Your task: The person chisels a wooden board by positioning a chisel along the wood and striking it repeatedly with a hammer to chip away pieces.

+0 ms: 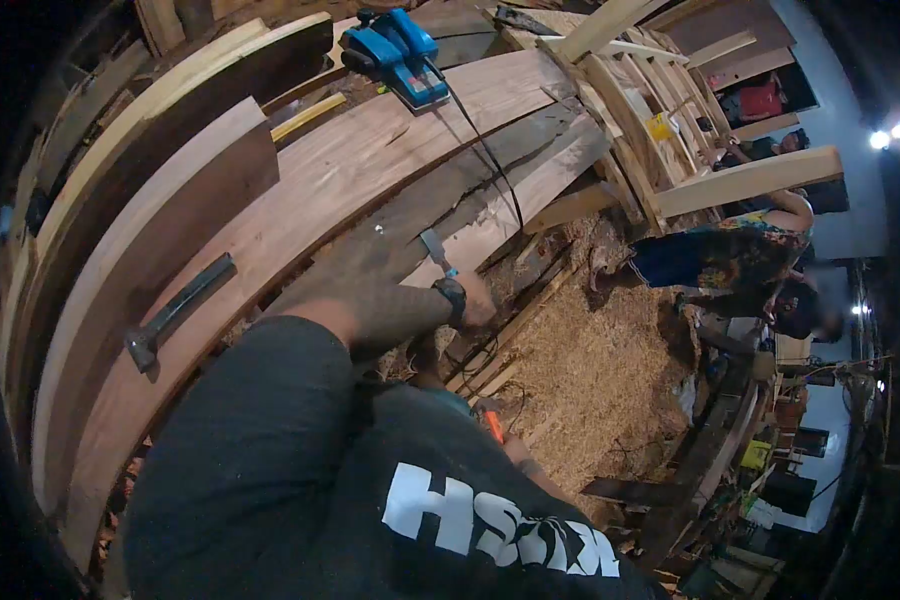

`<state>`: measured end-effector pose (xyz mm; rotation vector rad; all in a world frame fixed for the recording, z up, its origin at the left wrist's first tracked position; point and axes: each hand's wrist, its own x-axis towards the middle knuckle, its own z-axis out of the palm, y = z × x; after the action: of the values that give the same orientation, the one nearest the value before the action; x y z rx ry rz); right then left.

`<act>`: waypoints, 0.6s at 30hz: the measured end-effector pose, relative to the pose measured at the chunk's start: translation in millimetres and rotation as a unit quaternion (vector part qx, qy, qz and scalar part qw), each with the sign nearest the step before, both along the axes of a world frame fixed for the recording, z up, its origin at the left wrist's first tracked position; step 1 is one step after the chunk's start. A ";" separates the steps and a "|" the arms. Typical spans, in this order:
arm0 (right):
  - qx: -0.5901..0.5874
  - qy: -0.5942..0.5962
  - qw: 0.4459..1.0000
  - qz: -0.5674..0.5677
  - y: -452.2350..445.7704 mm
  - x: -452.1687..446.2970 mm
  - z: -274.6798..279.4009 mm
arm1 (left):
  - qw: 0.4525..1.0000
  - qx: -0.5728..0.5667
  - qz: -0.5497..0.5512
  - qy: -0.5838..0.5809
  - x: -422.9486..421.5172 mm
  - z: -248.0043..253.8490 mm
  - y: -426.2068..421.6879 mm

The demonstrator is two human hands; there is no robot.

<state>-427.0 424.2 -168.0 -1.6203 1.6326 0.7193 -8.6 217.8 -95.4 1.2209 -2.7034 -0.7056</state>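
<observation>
Grey metal makes the flat blade of a small tool (433,246), and a bit of blue shows where the blade meets the left hand (477,299). That hand is curled shut around the tool's handle, with a dark watch (451,299) on its wrist. The tool lies to the far left side of this hand. Its long axis runs on a slant, from near right to far left. The left hand is the nearer one, since it holds the tool, and the right hand (516,450) is well apart from it, nearer and more to the right. The blade points to the far left, over the dark plank (480,185)

The right hand is at an orange thing (494,426), but its fingers are too small to see, so I cannot tell if they are shut or what the thing is. Wood shavings (590,370) lie on the floor to the right of the hands. Past the dark plank is a long, curved pink-brown board (370,180). A hammer (183,302) lies on its left part, and a blue power tool (400,62) sits at its far side. A black cord (485,150) hangs from that, over the planks
</observation>
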 end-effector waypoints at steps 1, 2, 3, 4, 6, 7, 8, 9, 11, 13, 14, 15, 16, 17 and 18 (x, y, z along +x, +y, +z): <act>0.022 0.009 1.000 0.016 -6.3 2.5 9.1 | 1.000 0.000 -0.024 0.014 0.7 -10.7 -8.3; 0.041 0.016 0.998 0.033 -16.2 11.1 19.1 | 0.990 -0.018 -0.010 0.137 8.5 -16.8 -13.2; 0.006 0.012 0.998 0.056 -24.5 10.0 12.4 | 0.966 -0.036 0.002 0.256 20.5 -22.7 -14.4; -0.026 0.009 0.997 0.074 -28.7 -6.1 -12.6 | 0.954 -0.045 0.028 0.294 32.7 -0.2 -12.6; 0.004 0.026 0.999 0.037 -21.9 -6.3 -19.5 | 0.950 -0.057 0.095 0.290 69.6 97.8 -1.4; 0.064 0.046 0.997 -0.010 -39.3 18.7 4.3 | 0.949 0.020 0.111 0.293 96.4 129.4 0.1; 0.124 0.066 0.989 -0.052 -47.0 34.2 21.6 | 0.946 0.024 0.105 0.307 102.0 126.5 0.4; 0.092 0.018 0.995 -0.043 -41.6 33.8 20.7 | 0.941 0.023 0.103 0.321 105.0 124.9 1.6; 0.023 -0.077 0.997 -0.018 -41.3 41.9 18.8 | 0.968 -0.046 0.068 0.239 80.6 112.5 16.4; 0.013 -0.043 0.998 0.033 -41.0 62.6 40.8 | 0.957 0.001 -0.052 0.286 63.7 9.2 18.1; 0.008 -0.025 0.998 0.059 -41.1 70.0 50.3 | 0.983 -0.045 -0.056 0.169 59.8 27.1 28.2; 0.011 -0.028 0.996 0.081 -42.0 68.9 44.8 | 0.993 -0.091 -0.061 0.048 59.3 55.2 36.0; 0.012 -0.031 0.995 0.099 -39.4 68.3 40.7 | 0.981 -0.080 0.030 0.176 70.1 71.1 30.3; 0.015 -0.035 0.993 0.115 -36.2 66.0 35.6 | 0.945 -0.066 0.117 0.300 83.9 84.3 18.0; 0.016 -0.042 0.993 0.108 -35.5 68.4 37.9 | 0.886 -0.048 0.199 0.416 94.1 94.7 8.0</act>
<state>-358.6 388.7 -130.1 -1.7977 1.3929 0.7715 85.6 225.8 -0.7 1.0571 -1.7054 -0.7821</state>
